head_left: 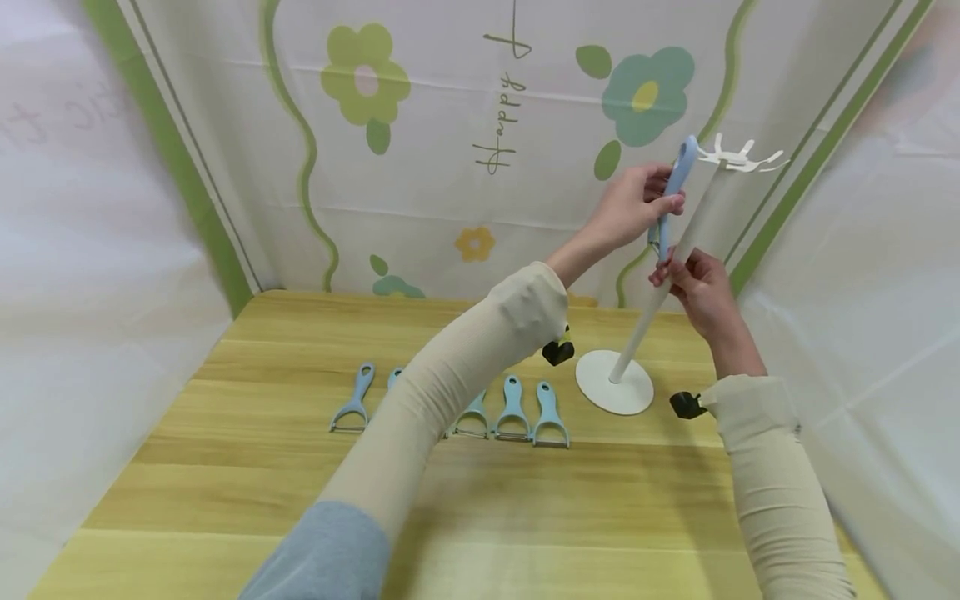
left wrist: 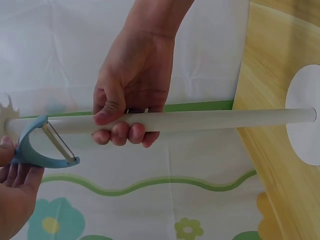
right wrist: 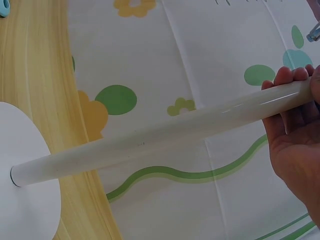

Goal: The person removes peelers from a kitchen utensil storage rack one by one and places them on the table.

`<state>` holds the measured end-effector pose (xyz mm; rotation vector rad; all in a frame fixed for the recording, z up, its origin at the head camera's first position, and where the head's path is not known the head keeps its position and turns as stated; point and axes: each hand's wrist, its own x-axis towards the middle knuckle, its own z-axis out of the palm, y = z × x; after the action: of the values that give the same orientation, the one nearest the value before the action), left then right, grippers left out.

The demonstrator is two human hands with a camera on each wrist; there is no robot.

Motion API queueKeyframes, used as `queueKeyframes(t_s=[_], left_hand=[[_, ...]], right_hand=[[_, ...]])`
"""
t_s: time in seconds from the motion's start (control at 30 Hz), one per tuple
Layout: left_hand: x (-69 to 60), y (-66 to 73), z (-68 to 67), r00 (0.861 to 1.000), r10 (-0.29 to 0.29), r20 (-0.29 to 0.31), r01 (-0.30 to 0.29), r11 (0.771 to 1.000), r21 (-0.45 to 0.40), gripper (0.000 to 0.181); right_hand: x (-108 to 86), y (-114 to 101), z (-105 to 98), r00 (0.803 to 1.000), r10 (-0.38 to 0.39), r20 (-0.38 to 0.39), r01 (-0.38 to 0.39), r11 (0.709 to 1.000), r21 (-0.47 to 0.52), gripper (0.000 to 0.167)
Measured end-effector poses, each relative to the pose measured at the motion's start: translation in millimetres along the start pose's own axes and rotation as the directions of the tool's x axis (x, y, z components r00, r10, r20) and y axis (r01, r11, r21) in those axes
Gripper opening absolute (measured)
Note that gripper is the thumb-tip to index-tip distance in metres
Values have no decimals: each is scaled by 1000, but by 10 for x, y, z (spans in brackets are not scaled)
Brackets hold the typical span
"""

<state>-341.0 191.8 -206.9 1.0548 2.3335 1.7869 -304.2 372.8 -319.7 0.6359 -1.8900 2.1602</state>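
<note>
In the head view my left hand (head_left: 637,204) pinches a light-blue peeler (head_left: 679,171), its handle end up beside the white hooks (head_left: 738,158) at the top of a stand. Its U-shaped head and metal blade (left wrist: 59,141) show in the left wrist view. My right hand (head_left: 703,292) grips the white pole (head_left: 697,212) about its upper half, fingers and thumb curled round it. The round white base (head_left: 600,387) rests on the wooden table. Whether the peeler's handle touches a hook, I cannot tell.
Several more blue peelers lie in a row on the table (head_left: 225,467), among them a left one (head_left: 356,400) and a right one (head_left: 550,417). My left sleeve (head_left: 450,358) covers part of the row. A flower-printed cloth (head_left: 420,183) hangs behind.
</note>
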Motion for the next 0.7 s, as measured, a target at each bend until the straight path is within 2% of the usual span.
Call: queueKeyframes(t_s=[0.17, 0.37, 0.7], left_hand=[[-28, 6, -39, 1000, 8, -12, -8, 1000, -17, 36], [-104, -12, -98, 999, 9, -40, -8, 1000, 17, 32], [-235, -165, -267, 999, 42, -13, -41, 997, 69, 27]], right_hand=[[-13, 1, -5, 1000, 3, -5, -3, 1000, 8, 14], [-34, 19, -19, 1000, 13, -7, -12, 999, 31, 16], [17, 32, -28, 1000, -18, 10, 19, 1000, -19, 13]])
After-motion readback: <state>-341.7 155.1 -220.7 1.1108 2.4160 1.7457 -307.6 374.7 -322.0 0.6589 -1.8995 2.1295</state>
